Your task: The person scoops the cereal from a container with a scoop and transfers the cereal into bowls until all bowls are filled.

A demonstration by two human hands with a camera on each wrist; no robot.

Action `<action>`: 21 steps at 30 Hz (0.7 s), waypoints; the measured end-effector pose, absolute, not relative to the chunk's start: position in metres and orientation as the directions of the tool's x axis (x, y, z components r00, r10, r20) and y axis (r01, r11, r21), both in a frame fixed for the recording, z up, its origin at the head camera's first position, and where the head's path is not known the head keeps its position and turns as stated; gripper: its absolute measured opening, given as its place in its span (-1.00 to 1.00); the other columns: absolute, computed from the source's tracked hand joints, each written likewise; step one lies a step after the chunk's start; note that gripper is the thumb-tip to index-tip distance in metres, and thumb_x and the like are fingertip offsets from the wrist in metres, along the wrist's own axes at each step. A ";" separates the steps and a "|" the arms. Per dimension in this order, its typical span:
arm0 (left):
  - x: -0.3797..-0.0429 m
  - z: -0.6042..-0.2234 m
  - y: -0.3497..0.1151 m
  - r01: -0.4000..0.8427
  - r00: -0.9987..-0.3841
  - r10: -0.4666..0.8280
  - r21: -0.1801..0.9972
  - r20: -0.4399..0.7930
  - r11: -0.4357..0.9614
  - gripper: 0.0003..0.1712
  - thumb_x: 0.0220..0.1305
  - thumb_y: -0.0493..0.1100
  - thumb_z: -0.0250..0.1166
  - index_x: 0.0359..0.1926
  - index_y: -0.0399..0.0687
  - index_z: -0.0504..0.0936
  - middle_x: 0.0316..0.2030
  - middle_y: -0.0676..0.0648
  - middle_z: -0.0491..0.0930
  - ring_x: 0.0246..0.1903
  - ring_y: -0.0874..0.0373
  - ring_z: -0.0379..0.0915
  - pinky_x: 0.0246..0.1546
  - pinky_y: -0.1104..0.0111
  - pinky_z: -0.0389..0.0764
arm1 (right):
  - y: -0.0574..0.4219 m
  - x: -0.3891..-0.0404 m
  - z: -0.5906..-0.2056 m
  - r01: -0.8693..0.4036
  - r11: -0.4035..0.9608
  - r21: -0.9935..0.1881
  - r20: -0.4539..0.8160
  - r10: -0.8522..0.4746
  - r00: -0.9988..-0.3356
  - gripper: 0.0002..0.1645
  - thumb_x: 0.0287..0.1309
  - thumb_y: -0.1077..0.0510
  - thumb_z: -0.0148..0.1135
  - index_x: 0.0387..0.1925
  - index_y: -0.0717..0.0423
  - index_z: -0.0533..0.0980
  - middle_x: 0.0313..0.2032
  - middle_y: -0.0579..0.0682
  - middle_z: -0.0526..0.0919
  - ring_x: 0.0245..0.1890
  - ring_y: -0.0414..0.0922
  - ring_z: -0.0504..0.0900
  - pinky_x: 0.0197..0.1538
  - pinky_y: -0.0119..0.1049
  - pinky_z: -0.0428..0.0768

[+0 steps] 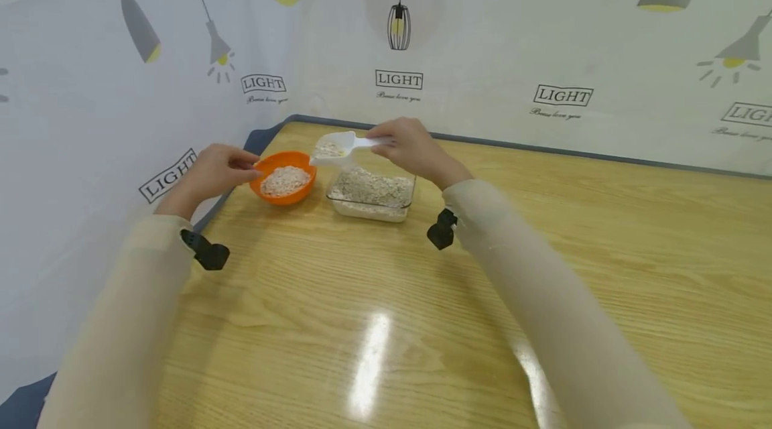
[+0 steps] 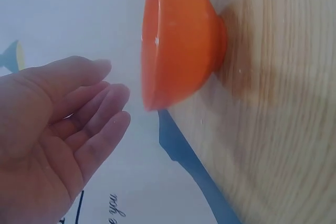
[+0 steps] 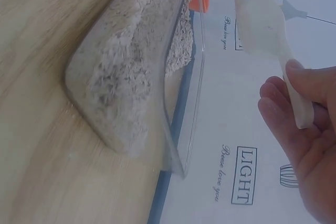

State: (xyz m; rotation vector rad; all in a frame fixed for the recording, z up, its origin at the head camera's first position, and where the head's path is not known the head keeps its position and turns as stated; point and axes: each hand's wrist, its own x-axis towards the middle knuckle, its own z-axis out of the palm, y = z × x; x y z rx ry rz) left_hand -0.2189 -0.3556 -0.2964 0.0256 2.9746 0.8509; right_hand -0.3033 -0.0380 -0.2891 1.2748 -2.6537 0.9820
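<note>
My right hand [image 1: 411, 147] grips the handle of a white scoop [image 1: 346, 145] that carries some oat flakes. The scoop hangs in the air, its front lip close to the right rim of an orange bowl [image 1: 309, 181]. Pale oat flakes [image 1: 286, 181] lie inside the bowl. My left hand [image 1: 218, 173] is at the bowl's left side; in the left wrist view its fingers are loosely bent, with a gap to the rim. Below the scoop stands a clear rectangular container [image 3: 181, 150] holding a heap of oat flakes [image 3: 126, 72].
The bowl and container stand side by side near the far left corner of the wooden table [image 1: 289, 322]. A white cloth printed with lamps [image 1: 482, 47] hangs behind and along the left. A dark blue strip [image 1: 519, 151] borders the table's far edge.
</note>
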 end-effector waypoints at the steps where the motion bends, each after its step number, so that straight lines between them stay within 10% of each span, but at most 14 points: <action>1: -0.219 -0.297 -0.358 -0.008 -0.999 0.019 0.531 -0.045 0.847 -0.51 0.25 -0.17 0.17 0.12 -0.40 0.43 -0.05 -0.35 0.47 -0.10 -0.14 0.40 -0.11 0.06 0.45 | -0.041 -0.303 -0.288 -0.713 0.464 -0.525 0.288 -0.692 -0.662 -0.68 0.20 0.22 0.15 -0.02 0.23 0.55 -0.04 0.10 0.59 0.02 -0.05 0.50 0.10 -0.26 0.39; 21: -0.223 -0.307 -0.371 -0.068 -0.992 -0.002 0.512 -0.129 0.856 -0.43 0.27 -0.12 0.16 0.17 -0.43 0.36 -0.05 -0.37 0.46 -0.11 -0.13 0.39 -0.11 0.04 0.43 | -0.093 -0.318 -0.287 -0.713 0.483 -0.509 0.222 -0.727 -0.650 -0.68 0.16 0.25 0.19 -0.04 0.24 0.55 -0.08 0.09 0.60 -0.05 -0.06 0.51 0.06 -0.29 0.40</action>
